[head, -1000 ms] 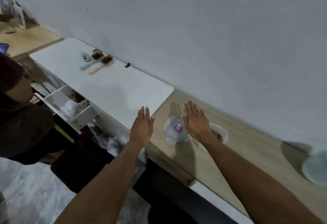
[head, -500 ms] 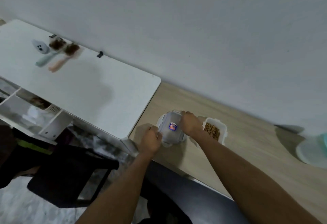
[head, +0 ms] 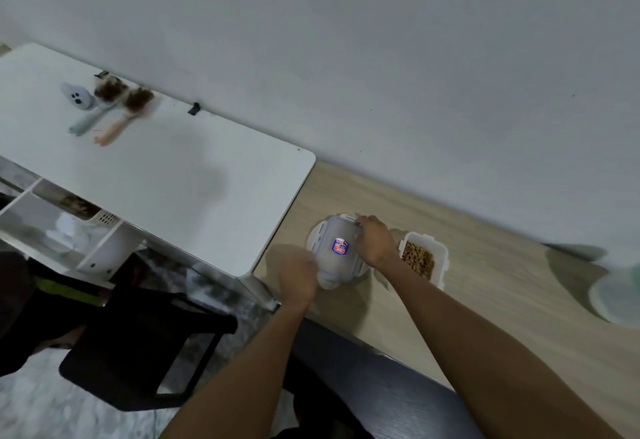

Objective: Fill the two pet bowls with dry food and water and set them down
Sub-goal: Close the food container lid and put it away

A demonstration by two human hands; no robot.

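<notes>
Two hands are meeting on the lidded container (head: pixel 337 248), which is sitting on top of a white bowl (head: pixel 310 242) at the left end of the wooden desk (head: pixel 502 293). A second ago both were hovering flat and spread above it; half a second ago they were closing on its sides. The right hand (head: pixel 375 241) is now gripping the far right edge of the lid, its fingers (head: pixel 360 222) curling over the rim near the back corner. The left hand (head: pixel 298 277) is shifting from the left side down to the near left corner. It is blurring with motion and its fingers are bunching against the plastic, but whether they are actually clasping it cannot be told. The container is staying in much the same spot, sticker facing up. Just right of the right wrist, an open tub (head: pixel 442 258) is holding dry food (head: pixel 417 260). A pale green bowl (head: pixel 616 300) is sitting blurred at the desk's right end, well apart. On the adjoining white desk (head: pixel 180 175), a green-handled brush (head: pixel 86 121), a pink-handled brush (head: pixel 114 130) and a ghost-shaped toy (head: pixel 78 97) are lying near the wall.
</notes>
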